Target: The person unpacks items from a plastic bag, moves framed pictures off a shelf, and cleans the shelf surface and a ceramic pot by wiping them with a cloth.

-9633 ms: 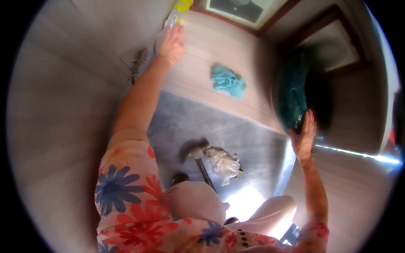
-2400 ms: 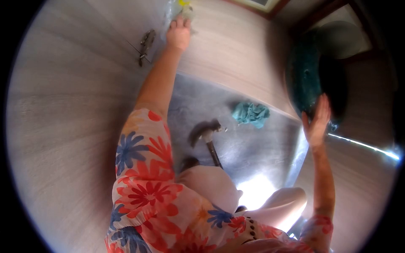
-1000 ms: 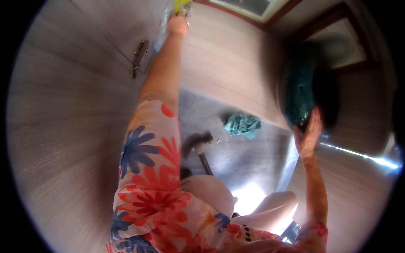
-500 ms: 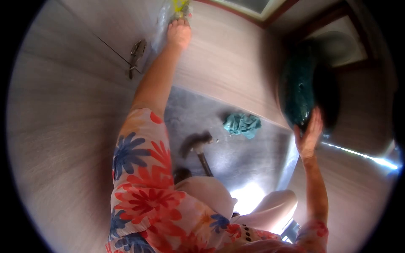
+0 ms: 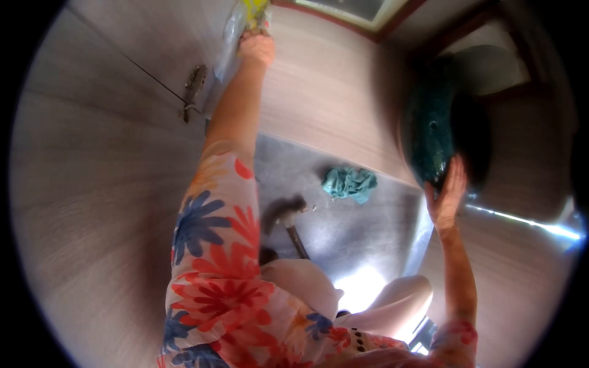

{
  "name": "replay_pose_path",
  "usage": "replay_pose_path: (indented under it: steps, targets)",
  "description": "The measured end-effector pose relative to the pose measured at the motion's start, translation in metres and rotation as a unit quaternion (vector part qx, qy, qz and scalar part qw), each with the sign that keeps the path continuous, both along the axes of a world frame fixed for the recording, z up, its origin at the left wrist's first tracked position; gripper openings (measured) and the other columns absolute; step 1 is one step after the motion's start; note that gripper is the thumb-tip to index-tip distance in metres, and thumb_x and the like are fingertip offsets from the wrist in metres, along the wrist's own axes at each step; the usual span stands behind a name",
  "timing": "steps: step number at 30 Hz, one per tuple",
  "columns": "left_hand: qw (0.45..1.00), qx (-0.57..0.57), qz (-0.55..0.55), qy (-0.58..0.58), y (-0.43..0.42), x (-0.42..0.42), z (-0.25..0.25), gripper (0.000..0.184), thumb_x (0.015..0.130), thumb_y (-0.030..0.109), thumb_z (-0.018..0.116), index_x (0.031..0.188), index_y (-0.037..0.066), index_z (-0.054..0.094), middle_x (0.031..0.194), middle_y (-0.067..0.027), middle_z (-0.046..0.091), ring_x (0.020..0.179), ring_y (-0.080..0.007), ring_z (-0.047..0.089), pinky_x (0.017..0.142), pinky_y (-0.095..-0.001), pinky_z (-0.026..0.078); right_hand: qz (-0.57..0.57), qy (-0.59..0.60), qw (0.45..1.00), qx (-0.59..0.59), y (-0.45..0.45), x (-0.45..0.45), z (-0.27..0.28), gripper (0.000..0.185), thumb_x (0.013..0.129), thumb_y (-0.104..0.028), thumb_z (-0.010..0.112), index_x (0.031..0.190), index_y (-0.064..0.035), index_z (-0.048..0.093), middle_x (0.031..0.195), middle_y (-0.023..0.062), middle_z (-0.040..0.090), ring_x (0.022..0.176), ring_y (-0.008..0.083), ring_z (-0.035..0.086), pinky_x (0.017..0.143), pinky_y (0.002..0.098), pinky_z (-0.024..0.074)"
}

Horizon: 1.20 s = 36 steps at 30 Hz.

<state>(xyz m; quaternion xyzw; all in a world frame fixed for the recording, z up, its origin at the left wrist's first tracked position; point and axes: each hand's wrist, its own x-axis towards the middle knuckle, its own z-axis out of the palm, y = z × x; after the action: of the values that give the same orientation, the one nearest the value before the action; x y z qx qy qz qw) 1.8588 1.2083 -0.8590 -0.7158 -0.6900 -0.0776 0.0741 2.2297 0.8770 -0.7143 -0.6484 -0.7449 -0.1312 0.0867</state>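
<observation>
At the top, my left hand (image 5: 256,48) reaches far out with its fingers curled against a yellow and clear plastic packet (image 5: 254,13); the packet's far end is cut off by the view. My right hand (image 5: 450,191) lies with fingers stretched out along the near side of a glossy dark teal round vessel (image 5: 429,129), whose opening looks black. Between my arms, a crumpled teal cloth (image 5: 350,184) rests on the grey floor (image 5: 356,227). Closer to my knees lies a hammer (image 5: 296,236), its head pointing away from me.
Wood-grain panels stand on both sides, the left one (image 5: 92,172) bearing a metal latch (image 5: 194,92). Ahead is a pale wooden board (image 5: 331,80). A red-brown frame (image 5: 368,27) edges the top. Bright light comes through a gap (image 5: 521,221) at the right.
My left arm and the packet have shifted slightly, and the left panel with its latch sits a little differently in view. My right hand stays against the teal vessel.
</observation>
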Motion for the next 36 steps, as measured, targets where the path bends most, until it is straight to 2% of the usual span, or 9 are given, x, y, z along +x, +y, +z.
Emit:
replay_pose_path:
  steps: [5, 11, 15, 22, 30, 31, 33, 34, 36]
  targets:
    - [0.989, 0.134, -0.066, 0.001, -0.019, -0.007, -0.005, 0.032, 0.082, 0.017, 0.044, 0.111, 0.006, 0.053, 0.116, -0.0165, 0.048, 0.11, -0.0317, 0.044, 0.09, -0.0402, 0.037, 0.005, 0.001, 1.0, 0.006, 0.0, 0.001, -0.001, 0.075, 0.072, -0.017, 0.06, 0.133, 0.0013, 0.02, 0.135, 0.0205, 0.026, 0.126, 0.0337, 0.024, 0.102, 0.0459, 0.0152]
    - [0.952, 0.037, -0.014, -0.302, -0.128, 0.019, 0.019, 0.025, 0.073, 0.016, 0.054, 0.095, 0.011, 0.062, 0.1, -0.0122, 0.058, 0.09, -0.0289, 0.055, 0.078, -0.035, 0.045, 0.021, 0.014, 0.999, 0.025, 0.0, 0.0, 0.0, 0.073, 0.072, -0.017, 0.061, 0.133, -0.0004, 0.023, 0.135, 0.0182, 0.028, 0.125, 0.0319, 0.027, 0.101, 0.0464, 0.0181]
    - [0.953, -0.115, -0.008, -0.279, -0.233, 0.022, -0.005, 0.016, 0.072, 0.017, 0.055, 0.085, 0.014, 0.064, 0.079, -0.0076, 0.062, 0.079, -0.0264, 0.058, 0.07, -0.0345, 0.046, 0.037, 0.009, 0.998, 0.054, 0.001, 0.004, -0.009, 0.067, 0.076, -0.024, 0.059, 0.131, -0.0009, 0.027, 0.133, 0.0167, 0.032, 0.124, 0.0309, 0.03, 0.099, 0.0477, 0.0219]
    - [0.89, -0.401, -0.086, -0.199, -0.354, 0.01, -0.004, 0.036, 0.062, 0.023, 0.066, 0.095, 0.008, 0.06, 0.09, -0.0124, 0.061, 0.085, -0.0288, 0.058, 0.073, -0.0357, 0.046, 0.035, 0.004, 0.996, 0.084, -0.004, 0.015, -0.019, 0.069, 0.075, -0.031, 0.059, 0.13, -0.0028, 0.029, 0.133, 0.0147, 0.033, 0.124, 0.0297, 0.029, 0.099, 0.0481, 0.0213]
    - [0.879, -0.393, -0.06, -0.264, -0.383, 0.007, -0.043, 0.046, 0.061, 0.014, 0.07, 0.104, 0.003, 0.055, 0.096, -0.0165, 0.059, 0.088, -0.0295, 0.058, 0.074, -0.0343, 0.046, 0.113, 0.177, 0.975, 0.072, -0.025, -0.008, 0.006, 0.049, 0.076, -0.021, 0.06, 0.119, -0.0037, 0.045, 0.127, 0.0134, 0.041, 0.114, 0.0265, 0.043, 0.093, 0.0408, 0.0355]
    - [0.857, -0.411, -0.037, -0.307, -0.385, 0.002, -0.039, 0.042, 0.063, 0.013, 0.069, 0.102, 0.003, 0.056, 0.094, -0.0164, 0.06, 0.085, -0.029, 0.058, 0.073, -0.0338, 0.046, 0.159, 0.344, 0.924, 0.054, -0.043, -0.034, -0.006, 0.028, 0.077, -0.016, 0.058, 0.103, -0.0041, 0.055, 0.118, 0.0103, 0.049, 0.098, 0.023, 0.053, 0.082, 0.0327, 0.0453]
    - [0.848, -0.389, -0.011, -0.359, -0.393, -0.006, -0.04, 0.034, 0.066, 0.013, 0.068, 0.097, 0.003, 0.059, 0.088, -0.0156, 0.061, 0.08, -0.0278, 0.06, 0.07, -0.033, 0.047, -0.092, 0.586, 0.73, -0.34, -0.096, -0.075, -0.027, 0.016, 0.08, -0.019, 0.054, 0.088, -0.0059, 0.055, 0.099, 0.0057, 0.058, 0.08, 0.0185, 0.057, 0.064, 0.0261, 0.0476]
    - [0.861, -0.342, -0.008, -0.376, -0.401, -0.012, -0.044, 0.03, 0.067, 0.013, 0.067, 0.094, 0.003, 0.06, 0.085, -0.0149, 0.062, 0.077, -0.0271, 0.06, 0.068, -0.0326, 0.047, 0.012, 0.271, 0.895, -0.354, -0.116, -0.106, -0.059, 0.022, 0.08, -0.026, 0.054, 0.091, -0.0075, 0.055, 0.095, 0.0063, 0.06, 0.076, 0.021, 0.058, 0.063, 0.0284, 0.0468]
    - [0.892, -0.266, -0.02, -0.364, -0.408, -0.009, -0.051, 0.024, 0.07, 0.014, 0.066, 0.09, 0.003, 0.062, 0.079, -0.0133, 0.063, 0.072, -0.0259, 0.061, 0.065, -0.032, 0.047, 0.047, 0.166, 0.861, -0.479, -0.167, -0.145, -0.126, 0.04, 0.076, -0.039, 0.06, 0.099, -0.0066, 0.051, 0.089, 0.0093, 0.062, 0.084, 0.0291, 0.059, 0.071, 0.0384, 0.0458]
